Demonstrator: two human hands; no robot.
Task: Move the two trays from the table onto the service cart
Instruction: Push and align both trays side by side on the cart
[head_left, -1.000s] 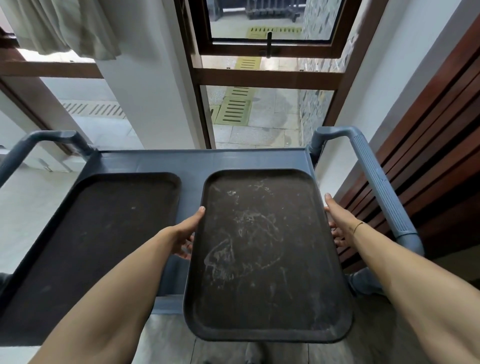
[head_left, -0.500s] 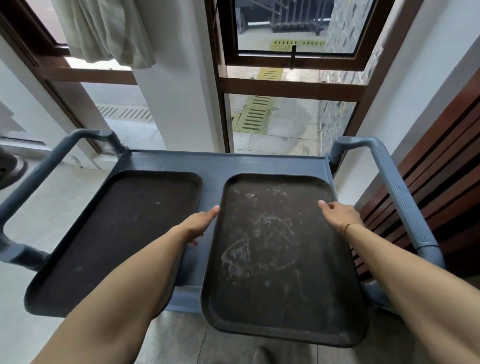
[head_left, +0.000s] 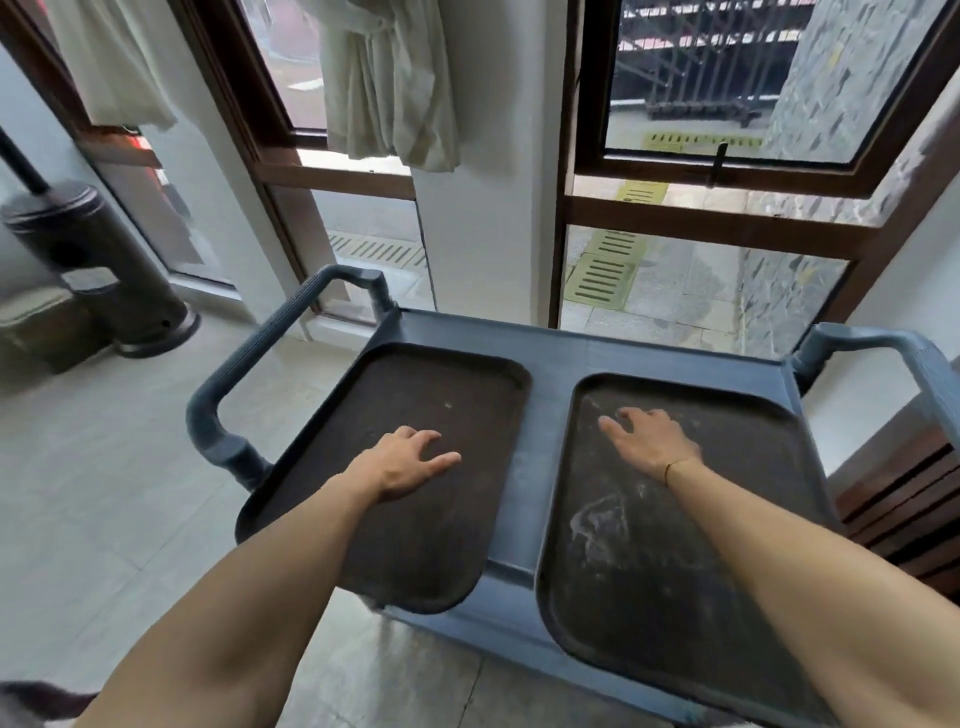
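Note:
Two dark brown trays lie side by side on the blue-grey service cart (head_left: 550, 358). The left tray (head_left: 363, 530) juts a little past the cart's near edge. The right tray (head_left: 649, 561), marked with white scuffs, also overhangs the near edge. My left hand (head_left: 405, 462) is over the left tray, palm down, fingers spread, holding nothing. My right hand (head_left: 647, 439) is over the right tray, palm down, fingers apart, with a thin band at the wrist. Whether either palm touches its tray I cannot tell.
The cart has a handle at the left (head_left: 260, 364) and one at the right (head_left: 914, 358). Windows and a white pillar (head_left: 488, 228) stand right behind it. A dark cylindrical stand (head_left: 98, 270) is on the floor at the left, a wooden slatted panel (head_left: 909, 499) at the right.
The right tray went from held at its sides to lying on the cart. Both hands let go of it and moved onto the tray tops. The view has pulled back and to the right.

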